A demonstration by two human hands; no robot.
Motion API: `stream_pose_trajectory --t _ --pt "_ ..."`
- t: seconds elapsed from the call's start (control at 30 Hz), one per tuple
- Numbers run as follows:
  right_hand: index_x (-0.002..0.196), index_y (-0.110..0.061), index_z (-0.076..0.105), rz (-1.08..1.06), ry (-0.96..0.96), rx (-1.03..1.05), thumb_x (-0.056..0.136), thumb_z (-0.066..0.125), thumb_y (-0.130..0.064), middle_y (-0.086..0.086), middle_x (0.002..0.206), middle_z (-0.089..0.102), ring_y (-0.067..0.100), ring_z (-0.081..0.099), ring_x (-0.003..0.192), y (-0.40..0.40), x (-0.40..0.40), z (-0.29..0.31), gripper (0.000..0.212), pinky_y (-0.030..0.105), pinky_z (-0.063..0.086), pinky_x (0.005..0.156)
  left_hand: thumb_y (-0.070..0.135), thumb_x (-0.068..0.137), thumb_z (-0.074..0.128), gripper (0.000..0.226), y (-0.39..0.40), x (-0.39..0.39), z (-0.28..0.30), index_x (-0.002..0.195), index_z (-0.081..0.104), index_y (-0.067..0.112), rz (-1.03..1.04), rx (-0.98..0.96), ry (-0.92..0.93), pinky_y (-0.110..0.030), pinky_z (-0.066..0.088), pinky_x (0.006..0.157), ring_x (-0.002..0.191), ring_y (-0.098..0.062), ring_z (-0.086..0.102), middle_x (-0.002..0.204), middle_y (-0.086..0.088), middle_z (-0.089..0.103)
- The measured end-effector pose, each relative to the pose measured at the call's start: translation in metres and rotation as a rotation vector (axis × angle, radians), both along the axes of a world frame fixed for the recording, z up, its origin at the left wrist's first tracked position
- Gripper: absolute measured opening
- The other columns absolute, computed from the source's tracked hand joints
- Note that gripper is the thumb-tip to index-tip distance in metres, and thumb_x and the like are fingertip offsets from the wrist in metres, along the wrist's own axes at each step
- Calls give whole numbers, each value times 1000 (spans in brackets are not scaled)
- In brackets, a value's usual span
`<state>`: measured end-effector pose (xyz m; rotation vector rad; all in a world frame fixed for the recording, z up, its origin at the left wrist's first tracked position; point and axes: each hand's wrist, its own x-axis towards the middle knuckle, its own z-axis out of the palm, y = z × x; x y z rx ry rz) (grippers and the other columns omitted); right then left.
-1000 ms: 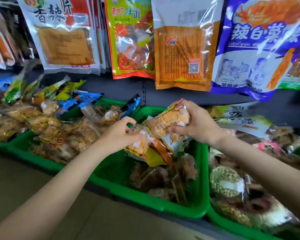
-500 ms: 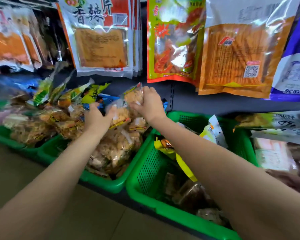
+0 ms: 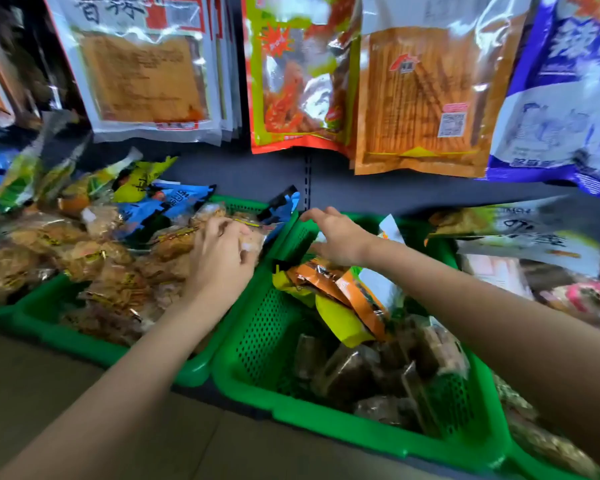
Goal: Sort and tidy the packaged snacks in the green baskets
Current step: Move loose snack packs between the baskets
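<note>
Head view: left hand (image 3: 219, 258) presses flat on clear snack packs (image 3: 118, 271); right hand (image 3: 340, 237) hovers spread and empty over the middle basket (image 3: 257, 341) back edge; best pick 1 stray at a time.

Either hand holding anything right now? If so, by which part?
Right hand: nothing held; its fingers are spread above the middle basket. Left hand rests on the clear snack packets in the left basket; whether it grips one cannot be told.

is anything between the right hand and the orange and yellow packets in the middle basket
Nothing visible does. The right hand hovers with fingers spread over the back of the middle basket, and the orange and yellow packets lie uncovered just below and in front of it.
</note>
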<state>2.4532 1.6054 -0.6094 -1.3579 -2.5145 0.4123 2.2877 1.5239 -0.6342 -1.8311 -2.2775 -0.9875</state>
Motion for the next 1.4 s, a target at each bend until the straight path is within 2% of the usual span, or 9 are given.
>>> stream_pose_trajectory --t 0.43,0.7,0.83,0.97,1.03,1.1,1.2,1.33,1.4 --pt "116 -7 63 -545 -140 19 90 55 -10 11 118 64 20 58 103 -77 393 35 28 24 37 85 11 85 53 30 24 331 13 114 57 14 -704 -160 -10 -38 39 95 114 -29 50 115 -11 53" --pt "137 -7 42 -780 -333 -286 97 44 -21 12 142 43 29 41 130 -126 572 11 42 29 35 99 17 87 53 30 -6 499 7 117 55 19 -904 -266 35 -37 44 89 107 -27 54 113 -6 54" --pt "142 -24 34 -769 -363 -384 85 65 -33 6 146 37 24 41 128 -138 625 -33 65 28 40 98 16 88 53 28 -13 545 -6 117 55 18 -908 -346 -115 -37 44 94 112 -23 54 122 -4 54" --pt "116 -23 58 -892 10 -10 83 65 -30 6 113 61 18 53 93 -137 634 -12 34 27 41 74 17 89 57 42 -19 560 -21 129 45 21 -966 -278 -117 -20 37 85 111 -13 50 130 -1 47" --pt "110 -25 57 -802 258 -14 82 68 -34 1 107 60 16 55 90 -138 627 17 32 26 43 72 24 85 66 68 -16 561 -18 142 30 25 -1028 -199 -125 -17 28 95 124 -10 39 142 4 37" --pt "110 -26 55 -618 256 -111 79 72 -32 -2 105 58 11 56 89 -138 600 35 36 22 45 73 28 78 73 82 -11 561 -9 145 24 30 -1110 -203 -217 -25 24 107 133 -8 31 145 9 34" --pt "117 -18 52 -429 404 -197 80 72 -21 -1 107 57 9 58 86 -127 564 33 41 19 48 72 26 74 76 62 1 556 -1 129 49 28 -1101 -164 -298 -21 43 88 107 -11 58 112 9 62" --pt "127 -19 46 -528 896 -332 89 61 -28 3 122 54 21 63 95 -98 556 20 42 29 54 77 26 75 75 33 25 527 6 104 60 21 -807 -63 -322 -26 40 69 83 -19 58 89 2 63" --pt "136 -22 39 -630 648 -374 90 59 -25 8 136 46 24 55 111 -80 556 -2 50 35 47 92 26 74 76 30 36 512 3 99 60 18 -742 -109 -417 -28 38 68 77 -22 57 86 -2 64"
